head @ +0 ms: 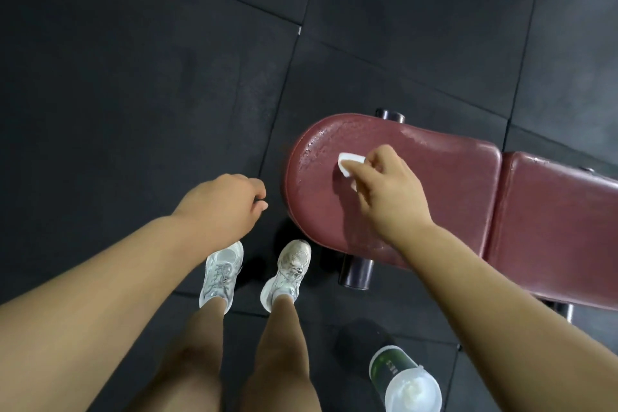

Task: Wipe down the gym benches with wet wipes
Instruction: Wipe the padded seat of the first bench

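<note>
While the right hand (389, 191) presses a small folded white wet wipe (349, 164) against the bench, its fingers are curled around the wipe, pinching it near the rounded end of the pad. The left hand (222, 207) hangs in the air just left of that rounded end, fingers loosely curled and holding nothing. The wipe sits on the dark red padded gym bench (418, 197), whose surface glistens with wet streaks and droplets around the wipe. The bench stretches away to the right, split by a seam into two cushions, with dark cylindrical frame ends (356, 273) poking out beneath it. Below the hands, two bare legs lead down to a pair of pale lace-up sneakers (254, 273) standing close to the bench's rounded end. A green canister with a translucent white lid (404, 380) stands on the floor near the bench, beneath the right forearm. Everything rests on black rubber floor tiles (133, 77) with visible seams.
</note>
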Demonstrator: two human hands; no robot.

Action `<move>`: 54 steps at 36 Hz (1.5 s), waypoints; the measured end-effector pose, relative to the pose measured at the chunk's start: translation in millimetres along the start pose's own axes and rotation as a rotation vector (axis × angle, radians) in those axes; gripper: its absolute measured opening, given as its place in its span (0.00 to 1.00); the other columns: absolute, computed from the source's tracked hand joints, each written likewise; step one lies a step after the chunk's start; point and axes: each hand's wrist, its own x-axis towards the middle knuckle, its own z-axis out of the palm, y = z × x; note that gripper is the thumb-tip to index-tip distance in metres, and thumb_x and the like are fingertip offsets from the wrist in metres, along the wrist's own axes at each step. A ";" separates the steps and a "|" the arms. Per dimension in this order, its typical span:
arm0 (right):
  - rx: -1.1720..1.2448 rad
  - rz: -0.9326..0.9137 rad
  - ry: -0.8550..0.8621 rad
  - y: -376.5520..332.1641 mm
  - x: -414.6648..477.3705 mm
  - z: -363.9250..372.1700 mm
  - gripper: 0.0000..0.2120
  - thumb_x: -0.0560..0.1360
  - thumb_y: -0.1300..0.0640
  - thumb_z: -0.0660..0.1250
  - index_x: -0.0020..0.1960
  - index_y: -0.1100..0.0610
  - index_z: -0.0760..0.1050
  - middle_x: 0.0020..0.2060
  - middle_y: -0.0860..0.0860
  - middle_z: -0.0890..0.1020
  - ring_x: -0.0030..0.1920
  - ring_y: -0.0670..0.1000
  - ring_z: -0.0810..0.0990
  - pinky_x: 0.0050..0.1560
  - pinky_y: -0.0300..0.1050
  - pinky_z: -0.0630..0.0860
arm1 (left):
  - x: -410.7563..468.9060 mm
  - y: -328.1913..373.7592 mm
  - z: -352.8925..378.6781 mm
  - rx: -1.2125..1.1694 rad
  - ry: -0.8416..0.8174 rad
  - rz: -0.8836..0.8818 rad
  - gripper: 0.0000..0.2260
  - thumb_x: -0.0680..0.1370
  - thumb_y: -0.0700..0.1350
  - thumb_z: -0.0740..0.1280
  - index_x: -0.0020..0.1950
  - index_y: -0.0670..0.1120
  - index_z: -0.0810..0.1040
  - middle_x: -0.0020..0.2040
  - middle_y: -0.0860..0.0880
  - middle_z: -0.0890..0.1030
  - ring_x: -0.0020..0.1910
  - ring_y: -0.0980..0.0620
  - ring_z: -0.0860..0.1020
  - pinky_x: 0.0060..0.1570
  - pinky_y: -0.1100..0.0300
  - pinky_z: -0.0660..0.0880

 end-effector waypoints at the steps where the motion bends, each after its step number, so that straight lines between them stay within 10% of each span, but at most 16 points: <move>1: 0.006 -0.029 -0.029 -5.3 14.9 -2.7 0.15 0.66 0.67 0.68 0.52 0.59 0.81 0.41 0.59 0.74 0.36 0.58 0.73 0.29 0.46 0.73 | 0.7 -2.0 -1.1 -0.005 0.000 -0.011 0.09 0.79 0.53 0.58 0.55 0.53 0.76 0.50 0.53 0.77 0.48 0.50 0.77 0.46 0.54 0.75; 8: -0.093 -0.337 -0.279 -52.5 87.6 9.0 0.13 0.70 0.63 0.60 0.51 0.58 0.79 0.51 0.57 0.77 0.47 0.61 0.76 0.43 0.51 0.75 | 2.5 -19.3 -0.6 -0.036 -0.013 -0.093 0.09 0.80 0.49 0.57 0.56 0.52 0.74 0.52 0.53 0.76 0.46 0.50 0.78 0.45 0.55 0.76; 13: -0.422 -0.665 -0.754 -72.3 84.7 40.4 0.16 0.76 0.57 0.58 0.61 0.54 0.76 0.57 0.52 0.78 0.60 0.57 0.74 0.63 0.50 0.68 | 1.2 -33.6 6.0 -0.055 -0.036 -0.162 0.10 0.80 0.48 0.55 0.58 0.53 0.73 0.54 0.52 0.76 0.48 0.47 0.77 0.45 0.55 0.75; 22: -0.584 -0.926 -0.799 -59.3 80.0 55.9 0.22 0.82 0.44 0.50 0.60 0.54 0.78 0.58 0.52 0.77 0.61 0.58 0.70 0.69 0.52 0.60 | -1.5 -40.8 12.5 -0.128 -0.074 -0.272 0.11 0.81 0.48 0.54 0.59 0.52 0.72 0.56 0.51 0.75 0.51 0.47 0.76 0.46 0.57 0.72; 41: -0.239 -0.140 -0.623 19.7 133.9 24.5 0.29 0.79 0.35 0.44 0.61 0.52 0.75 0.58 0.50 0.75 0.60 0.55 0.74 0.53 0.50 0.73 | 28.2 2.9 -8.5 -0.231 0.070 -0.264 0.16 0.78 0.38 0.57 0.62 0.52 0.73 0.56 0.51 0.76 0.50 0.45 0.77 0.49 0.54 0.76; 47: -0.151 0.072 -0.629 98.9 107.0 -11.8 0.23 0.77 0.34 0.45 0.37 0.49 0.66 0.43 0.49 0.72 0.51 0.56 0.75 0.49 0.48 0.70 | 47.8 45.7 -23.8 -0.245 0.166 -0.141 0.19 0.77 0.35 0.57 0.64 0.52 0.73 0.55 0.51 0.74 0.53 0.48 0.75 0.51 0.51 0.74; 54: -0.106 0.158 -0.521 145.4 69.6 -22.8 0.30 0.75 0.32 0.47 0.62 0.52 0.71 0.56 0.50 0.76 0.57 0.54 0.75 0.52 0.49 0.73 | 73.8 108.2 -27.6 -0.028 0.243 0.083 0.22 0.76 0.33 0.56 0.68 0.48 0.69 0.64 0.52 0.70 0.61 0.51 0.69 0.55 0.55 0.72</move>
